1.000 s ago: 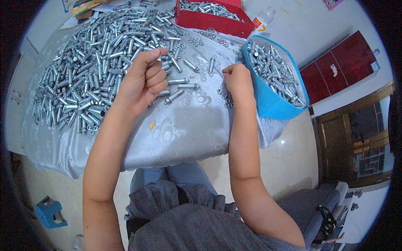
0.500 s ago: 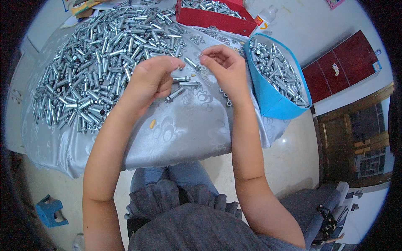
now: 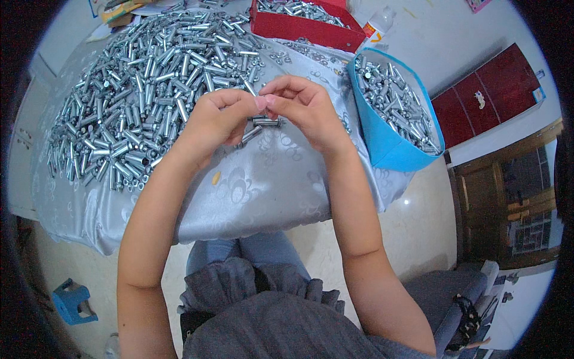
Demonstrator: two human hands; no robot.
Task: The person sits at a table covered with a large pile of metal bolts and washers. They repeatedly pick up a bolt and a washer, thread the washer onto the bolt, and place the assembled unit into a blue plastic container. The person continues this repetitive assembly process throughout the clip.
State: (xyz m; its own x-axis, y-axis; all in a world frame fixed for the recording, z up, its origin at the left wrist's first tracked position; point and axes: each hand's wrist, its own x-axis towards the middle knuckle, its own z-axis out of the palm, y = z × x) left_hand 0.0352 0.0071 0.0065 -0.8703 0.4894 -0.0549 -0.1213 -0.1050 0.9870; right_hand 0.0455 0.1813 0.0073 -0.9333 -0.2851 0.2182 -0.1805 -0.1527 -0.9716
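Note:
My left hand [image 3: 222, 119] and my right hand [image 3: 308, 113] meet over the table, thumbs and forefingers pinched together at the tips. From the pinch a silver sleeve anchor bolt [image 3: 250, 88] sticks out to the upper left, mostly hidden by my fingers. What my left fingertips press on is covered. Just below the hands, loose anchor bolts [image 3: 266, 122] lie on the grey patterned tablecloth [image 3: 257, 203]. A large heap of such bolts [image 3: 149, 90] spreads to the left of my hands.
A blue fabric bin [image 3: 397, 146] full of bolts stands at the right table edge. Behind it are a red box [image 3: 305, 31] of bolts and a plastic bottle [image 3: 379, 25]. Washers and nuts [image 3: 314, 54] lie scattered near the box. A blue stool [image 3: 73, 304] stands on the floor.
My right hand has moved left and slightly down, bringing the bolt against my left fingertips, where a small silver piece showed before. My hands were apart and now touch.

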